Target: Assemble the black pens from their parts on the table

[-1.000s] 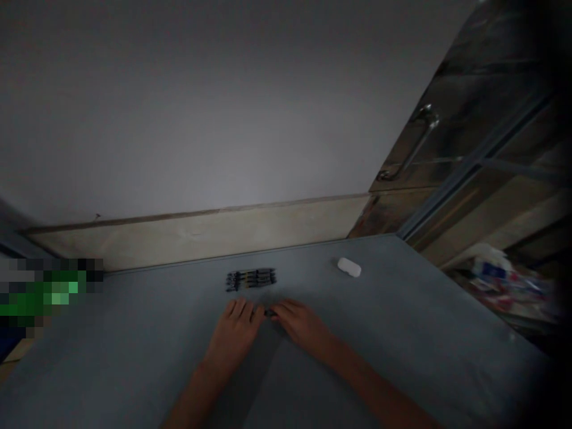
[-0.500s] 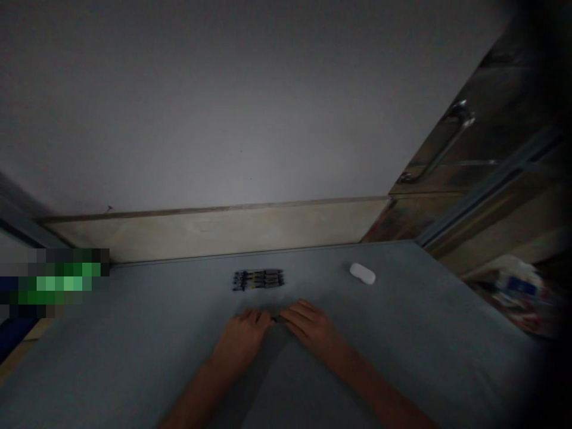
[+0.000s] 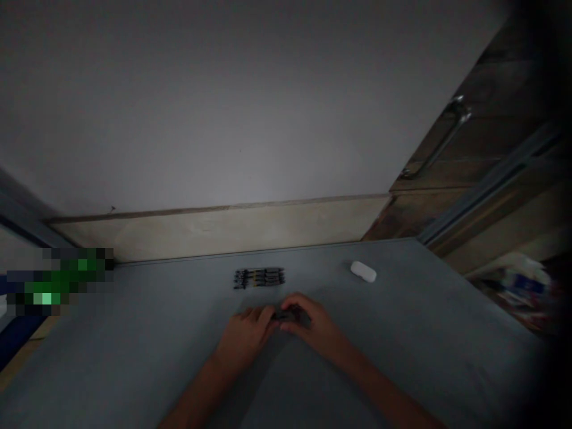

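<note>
A slim dark thing, probably a pen (image 3: 280,316), is held just above the grey table at its near middle. The thumb and bent fingers of my left hand (image 3: 245,333) are closed on its left end. Around the other end my right hand (image 3: 319,328) curves with thumb and fingers apart; dark parts show in the gap, and whether the fingertips touch them is hard to make out. Just beyond my hands lies a neat row of several black pens (image 3: 259,278), side by side, a few with yellowish bands.
A white rounded case (image 3: 363,271) lies on the grey table (image 3: 147,333), right of the pens. A pale wall (image 3: 241,119) rises behind the table. A metal handle (image 3: 440,143) is at the right, with bags (image 3: 522,286) beyond the edge. A green blurred patch (image 3: 62,280) appears at left.
My right hand's fingers have spread from a closed grip into a curve, baring more of the dark thing. My left hand keeps its hold. The pens and white case stay put.
</note>
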`<control>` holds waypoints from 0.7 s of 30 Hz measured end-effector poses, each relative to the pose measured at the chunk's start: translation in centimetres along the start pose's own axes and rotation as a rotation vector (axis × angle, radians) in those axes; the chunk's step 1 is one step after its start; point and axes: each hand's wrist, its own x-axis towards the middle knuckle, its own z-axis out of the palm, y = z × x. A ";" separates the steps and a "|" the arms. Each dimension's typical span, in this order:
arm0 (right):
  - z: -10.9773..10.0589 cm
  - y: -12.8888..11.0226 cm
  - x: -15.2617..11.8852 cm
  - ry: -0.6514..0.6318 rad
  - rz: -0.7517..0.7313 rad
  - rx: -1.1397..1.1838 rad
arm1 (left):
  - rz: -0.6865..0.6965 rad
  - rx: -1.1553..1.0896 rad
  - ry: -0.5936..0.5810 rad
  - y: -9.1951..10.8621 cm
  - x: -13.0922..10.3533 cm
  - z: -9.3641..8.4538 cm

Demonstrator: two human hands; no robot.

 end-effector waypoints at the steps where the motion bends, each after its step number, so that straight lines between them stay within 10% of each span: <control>1: 0.0 -0.1 0.0 -0.021 0.041 -0.004 | 0.021 0.012 0.026 0.0 -0.1 0.1; 12: 0.5 -0.5 -0.3 0.008 0.005 -0.053 | 0.188 0.142 0.294 -1.2 0.1 1.6; 21: 1.4 1.3 -1.2 0.123 -0.112 -0.133 | 0.132 0.063 0.154 -0.7 0.2 1.1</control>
